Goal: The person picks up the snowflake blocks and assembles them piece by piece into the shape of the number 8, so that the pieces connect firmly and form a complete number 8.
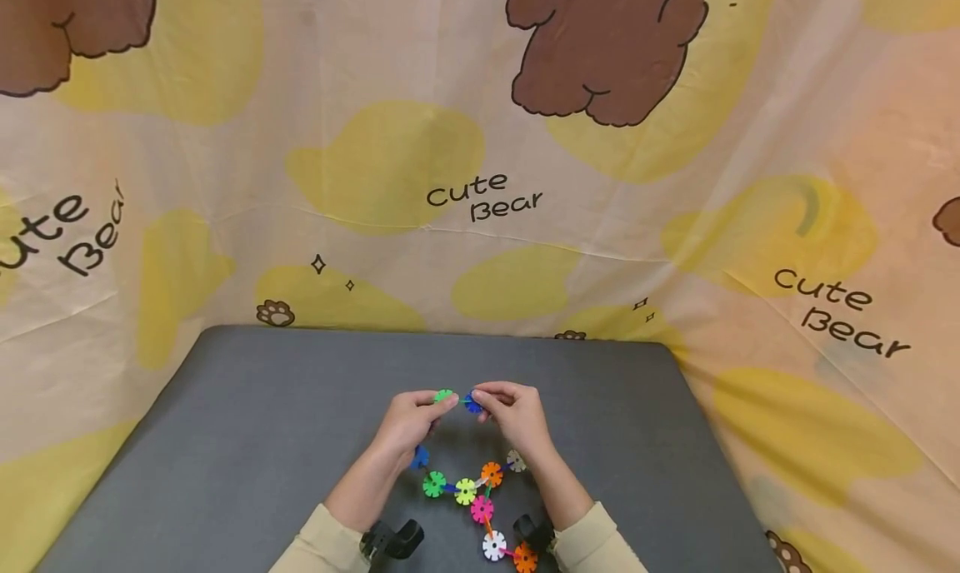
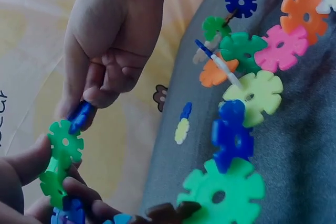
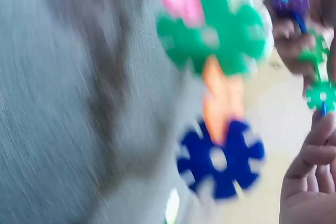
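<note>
My left hand (image 1: 405, 423) pinches a green notched plastic disc (image 2: 65, 141), one of the linked discs at the end of a chain. Thumb and fingers of my right hand (image 1: 519, 415) hold a blue notched disc (image 2: 81, 116), set edge-on to the green one and touching its rim. In the right wrist view the green disc (image 3: 321, 96) shows just above my right fingertips. The linked chain carries on below the hands, with a yellow-green disc (image 1: 466, 491), a pink disc (image 1: 482, 509) and a white disc (image 1: 494, 545) among its pieces.
The chain lies across the grey tabletop (image 1: 300, 406) between the forearms. A small yellow-and-blue pair of pieces (image 2: 182, 129) appears beyond it in the left wrist view. A bear-print cloth (image 1: 360, 165) hangs behind the table. Black wrist straps (image 1: 393, 540) sit at the cuffs.
</note>
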`<state>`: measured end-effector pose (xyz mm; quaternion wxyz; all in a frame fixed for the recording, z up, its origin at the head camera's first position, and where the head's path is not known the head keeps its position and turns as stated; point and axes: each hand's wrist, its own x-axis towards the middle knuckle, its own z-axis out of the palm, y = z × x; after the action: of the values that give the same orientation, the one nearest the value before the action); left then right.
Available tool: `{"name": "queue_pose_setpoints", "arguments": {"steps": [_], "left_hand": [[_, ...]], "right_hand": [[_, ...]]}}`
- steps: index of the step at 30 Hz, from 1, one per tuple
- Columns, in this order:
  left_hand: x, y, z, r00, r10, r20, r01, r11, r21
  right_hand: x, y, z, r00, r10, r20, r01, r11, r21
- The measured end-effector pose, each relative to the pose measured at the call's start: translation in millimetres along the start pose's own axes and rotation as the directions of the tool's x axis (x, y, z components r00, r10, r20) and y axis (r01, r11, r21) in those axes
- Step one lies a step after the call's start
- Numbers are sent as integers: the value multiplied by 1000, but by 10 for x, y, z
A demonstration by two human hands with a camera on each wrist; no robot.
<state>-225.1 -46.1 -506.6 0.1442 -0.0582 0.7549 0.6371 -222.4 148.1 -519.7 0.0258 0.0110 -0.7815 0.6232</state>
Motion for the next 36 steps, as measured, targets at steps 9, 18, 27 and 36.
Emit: {"name": "queue_pose_setpoints", "arguments": {"steps": [9,18,27,36], "left_hand": [[-11,18,-36,999,39,-12,-40,998,-52],[-10,2,1,985,155,-78,-153,988,37],[6,13,-43,985,164,-54,-157,981,117],[79,-49,-62,924,383,3,-364,874,321]], "right_hand": [[266,67,-452,998,50,-46,-60,970,-234],[522,358,-544,989,147,-10,-130,841,-525],[614,520,-487,992,122,42,-61,729,-682],[635,545,-500,987,161,30,-104,761,-640]]}}
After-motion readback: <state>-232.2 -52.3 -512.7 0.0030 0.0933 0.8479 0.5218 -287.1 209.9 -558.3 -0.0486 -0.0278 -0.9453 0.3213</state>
